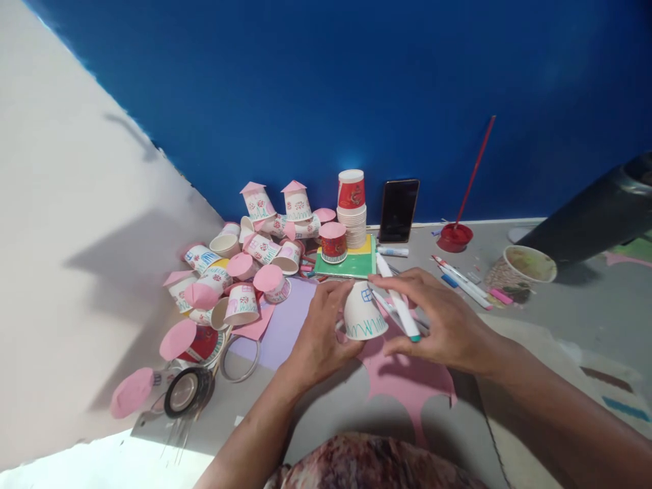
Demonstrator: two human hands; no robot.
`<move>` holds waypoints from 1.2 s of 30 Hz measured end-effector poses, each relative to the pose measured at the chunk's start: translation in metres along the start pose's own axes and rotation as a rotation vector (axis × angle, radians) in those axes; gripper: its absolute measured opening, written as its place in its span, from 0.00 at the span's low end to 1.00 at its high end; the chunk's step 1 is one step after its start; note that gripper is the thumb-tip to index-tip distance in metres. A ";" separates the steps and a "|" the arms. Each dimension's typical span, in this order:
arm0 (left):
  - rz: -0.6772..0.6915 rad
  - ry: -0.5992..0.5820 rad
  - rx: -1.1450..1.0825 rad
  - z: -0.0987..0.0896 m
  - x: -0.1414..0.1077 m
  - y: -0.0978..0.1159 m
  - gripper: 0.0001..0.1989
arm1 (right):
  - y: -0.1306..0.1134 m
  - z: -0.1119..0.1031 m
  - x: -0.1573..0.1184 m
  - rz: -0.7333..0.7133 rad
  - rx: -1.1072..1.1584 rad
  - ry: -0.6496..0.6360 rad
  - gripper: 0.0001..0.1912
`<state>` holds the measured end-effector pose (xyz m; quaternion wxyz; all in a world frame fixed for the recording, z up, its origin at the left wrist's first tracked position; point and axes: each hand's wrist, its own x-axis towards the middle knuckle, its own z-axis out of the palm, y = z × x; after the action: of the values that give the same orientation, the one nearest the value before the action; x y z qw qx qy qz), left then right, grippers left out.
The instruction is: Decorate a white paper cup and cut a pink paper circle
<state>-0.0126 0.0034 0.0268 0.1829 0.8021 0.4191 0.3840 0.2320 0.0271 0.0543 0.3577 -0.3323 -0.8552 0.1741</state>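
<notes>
Two hands: left hand (324, 333), fingers closed on the white cup (364, 316); right hand (441, 322), fingers curved about a green-ended marker (400, 299).
White cup: mouth down, between the hands, centre of the clock.
Pink sheet (407, 373): scalloped edge toward 5 o'clock.
Pink-topped cups (242, 303): crowding 10 o'clock.
Green packet (359, 265): near, 12 o'clock.
Tabletop (336, 404): grey room at 6 o'clock.
</notes>
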 end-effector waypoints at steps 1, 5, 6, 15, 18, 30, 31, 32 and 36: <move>0.020 -0.023 0.030 0.000 0.000 0.001 0.48 | 0.002 0.003 0.001 -0.016 -0.028 -0.050 0.47; 0.059 -0.042 0.017 -0.001 -0.003 0.005 0.51 | 0.007 0.008 0.001 -0.045 -0.004 -0.121 0.45; 0.034 -0.026 -0.047 -0.002 -0.004 0.006 0.51 | 0.008 0.007 0.000 -0.020 0.040 -0.111 0.44; -0.295 -0.082 -1.024 0.003 -0.002 0.003 0.48 | 0.026 0.004 0.000 0.316 0.810 0.030 0.45; -0.328 -0.028 -1.054 0.008 -0.001 0.005 0.42 | 0.028 0.008 0.000 0.352 0.852 -0.009 0.45; -0.197 0.127 -0.381 -0.004 -0.004 0.000 0.48 | 0.019 -0.002 -0.002 0.269 0.470 0.190 0.17; -0.189 0.121 -0.324 -0.006 -0.004 0.000 0.49 | 0.013 -0.005 -0.003 0.231 0.429 0.251 0.12; -0.182 0.111 -0.286 -0.007 -0.004 -0.001 0.49 | 0.007 -0.009 -0.003 0.172 0.399 0.293 0.10; -0.161 0.092 -0.222 -0.008 -0.003 0.000 0.46 | -0.017 -0.015 -0.003 -0.090 0.275 0.291 0.08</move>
<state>-0.0195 0.0001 0.0304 0.2813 0.7224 0.4450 0.4483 0.2372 0.0139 0.0721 0.5270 -0.2635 -0.7765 0.2234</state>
